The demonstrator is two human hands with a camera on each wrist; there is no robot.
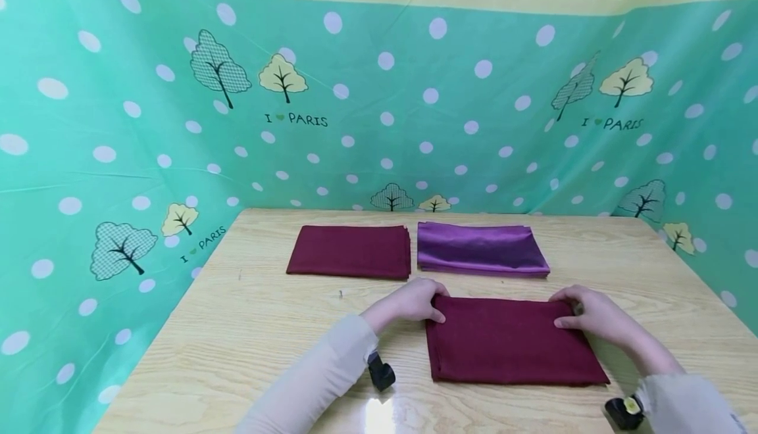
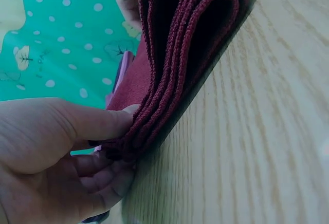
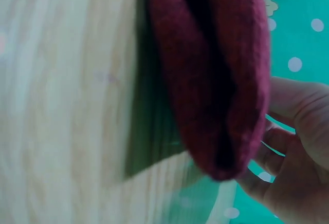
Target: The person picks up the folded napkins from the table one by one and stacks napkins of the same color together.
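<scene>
A folded maroon cloth [image 1: 512,342] lies at the front right of the table, in layers whose looped edges show in the left wrist view. My left hand [image 1: 417,301] pinches its far left corner, thumb on top and fingers at the underside. At the far right corner my right hand [image 1: 592,315] grips the same cloth, thumb over the top face. In the right wrist view that end of the cloth [image 3: 221,80] stands off the wood, with a shadow beside it.
Behind, a second folded maroon cloth [image 1: 349,251] lies beside a folded shiny purple cloth [image 1: 480,250]. The light wooden table [image 1: 249,329] ends at a green dotted curtain [image 1: 385,105] that hangs at the back and both sides.
</scene>
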